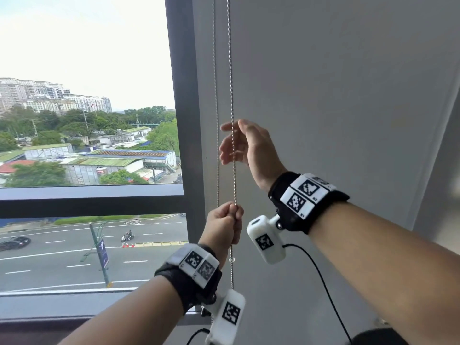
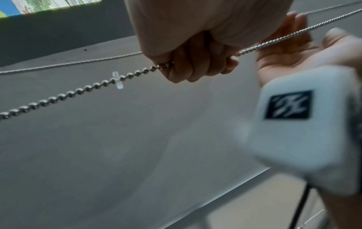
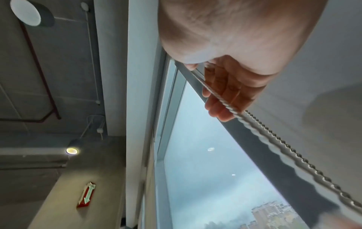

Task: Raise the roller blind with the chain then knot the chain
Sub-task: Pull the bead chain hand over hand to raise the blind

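Left hand (image 1: 225,224) is clenched on the near strand of the chain (image 1: 233,155), which hangs taut beside the blind (image 1: 336,95). Right hand (image 1: 242,145) is released, fingers spread w/ the strand crossing the palm, prob. just touching. Risks: the right closes on the far strand, or the left slips on the beads and the blind drops.

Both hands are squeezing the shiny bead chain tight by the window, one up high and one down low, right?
Not quite. Only the lower left hand grips the bead chain. The higher right hand is open, fingers relaxed around the chain without squeezing it. The head view shows this, and the right wrist view agrees.
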Motion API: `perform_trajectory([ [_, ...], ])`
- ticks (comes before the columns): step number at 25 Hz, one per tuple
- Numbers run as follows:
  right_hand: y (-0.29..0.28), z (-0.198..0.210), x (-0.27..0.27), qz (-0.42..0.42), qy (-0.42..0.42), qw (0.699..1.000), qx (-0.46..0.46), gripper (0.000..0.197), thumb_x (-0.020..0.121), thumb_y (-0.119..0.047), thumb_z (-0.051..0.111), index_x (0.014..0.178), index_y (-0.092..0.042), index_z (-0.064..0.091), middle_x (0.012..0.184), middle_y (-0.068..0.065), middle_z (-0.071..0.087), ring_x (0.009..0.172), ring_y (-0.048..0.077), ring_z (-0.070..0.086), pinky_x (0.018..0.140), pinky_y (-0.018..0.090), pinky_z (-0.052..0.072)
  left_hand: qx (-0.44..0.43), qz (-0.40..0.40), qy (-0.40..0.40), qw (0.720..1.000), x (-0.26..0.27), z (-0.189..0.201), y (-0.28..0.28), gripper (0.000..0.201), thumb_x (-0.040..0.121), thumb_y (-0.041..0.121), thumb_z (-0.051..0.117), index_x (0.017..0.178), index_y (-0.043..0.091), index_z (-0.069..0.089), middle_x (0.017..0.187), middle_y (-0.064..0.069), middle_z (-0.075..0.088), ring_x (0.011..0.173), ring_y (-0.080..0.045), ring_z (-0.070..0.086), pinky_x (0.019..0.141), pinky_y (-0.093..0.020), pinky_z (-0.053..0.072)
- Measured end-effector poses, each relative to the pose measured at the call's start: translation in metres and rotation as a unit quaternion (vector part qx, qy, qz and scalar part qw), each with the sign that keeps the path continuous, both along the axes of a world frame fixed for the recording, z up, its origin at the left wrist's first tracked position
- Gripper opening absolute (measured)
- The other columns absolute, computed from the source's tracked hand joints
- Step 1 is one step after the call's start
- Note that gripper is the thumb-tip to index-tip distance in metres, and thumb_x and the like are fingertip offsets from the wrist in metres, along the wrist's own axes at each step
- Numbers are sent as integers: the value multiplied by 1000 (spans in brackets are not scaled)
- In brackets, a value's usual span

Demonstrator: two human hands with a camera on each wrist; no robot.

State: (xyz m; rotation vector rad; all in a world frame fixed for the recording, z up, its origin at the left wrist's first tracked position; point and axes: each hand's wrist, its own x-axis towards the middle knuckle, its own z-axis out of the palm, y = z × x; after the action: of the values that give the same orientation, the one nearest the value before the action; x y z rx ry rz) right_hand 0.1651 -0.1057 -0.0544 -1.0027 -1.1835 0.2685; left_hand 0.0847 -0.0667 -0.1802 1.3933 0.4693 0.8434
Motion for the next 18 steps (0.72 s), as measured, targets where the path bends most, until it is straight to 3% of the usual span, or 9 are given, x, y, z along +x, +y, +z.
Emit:
perform_trajectory([
  [2, 4, 10, -9, 34, 44, 998, -3, 35, 102, -25, 29, 80, -9, 53, 56, 7, 44, 44, 18, 35, 43, 26, 32, -7, 8, 20, 1000, -1, -10, -2, 45, 94, 4, 30, 56, 18, 47, 46, 3, 31, 39, -9, 22, 45, -23, 12],
  [5, 9, 11, -18, 50, 95, 994, -18, 40, 103, -29, 29, 64, -21, 32, 46, -9, 27, 35, 9, 16, 42, 16, 14, 5, 3, 26, 1000, -2, -10, -5, 38, 94, 12, 42, 57, 16, 50, 49, 2, 39, 43, -12, 31, 42, -20, 22],
  [7, 10, 10, -23, 48, 107, 993, -22, 41, 103, -30, 30, 62, -22, 30, 44, -11, 25, 34, 8, 14, 43, 15, 12, -2, -12, 18, 1000, -5, -8, -4, 28, 94, 15, 45, 66, 12, 51, 53, 0, 44, 45, -12, 36, 42, -19, 29],
  [11, 11, 7, -24, 46, 112, 993, -14, 40, 102, -31, 30, 63, -22, 29, 49, -8, 23, 36, 8, 12, 43, 15, 12, -28, -42, 12, 999, -12, -9, 5, 34, 96, 21, 44, 74, 11, 68, 68, -6, 62, 53, -16, 51, 50, -24, 42],
  [15, 12, -10, -22, 45, 103, 994, -7, 41, 102, -31, 30, 62, -23, 30, 49, -6, 23, 36, 9, 12, 42, 16, 12, -73, -90, -50, 992, -16, -3, 18, 38, 98, 22, 35, 104, -3, 63, 94, -18, 70, 82, -29, 66, 83, -41, 49],
  [16, 11, -17, -21, 47, 103, 994, -8, 40, 102, -30, 30, 62, -23, 31, 49, -7, 23, 36, 9, 13, 41, 16, 11, -75, -97, -67, 990, -16, 4, 22, 40, 98, 24, 33, 106, -3, 61, 96, -19, 69, 86, -29, 66, 86, -42, 48],
  [18, 11, -35, -19, 47, 105, 993, -9, 40, 102, -29, 30, 63, -21, 32, 48, -6, 24, 35, 8, 15, 39, 15, 14, -65, -96, -94, 989, -18, 21, 27, 40, 98, 27, 33, 99, 0, 62, 86, -13, 70, 81, -26, 64, 82, -36, 48],
])
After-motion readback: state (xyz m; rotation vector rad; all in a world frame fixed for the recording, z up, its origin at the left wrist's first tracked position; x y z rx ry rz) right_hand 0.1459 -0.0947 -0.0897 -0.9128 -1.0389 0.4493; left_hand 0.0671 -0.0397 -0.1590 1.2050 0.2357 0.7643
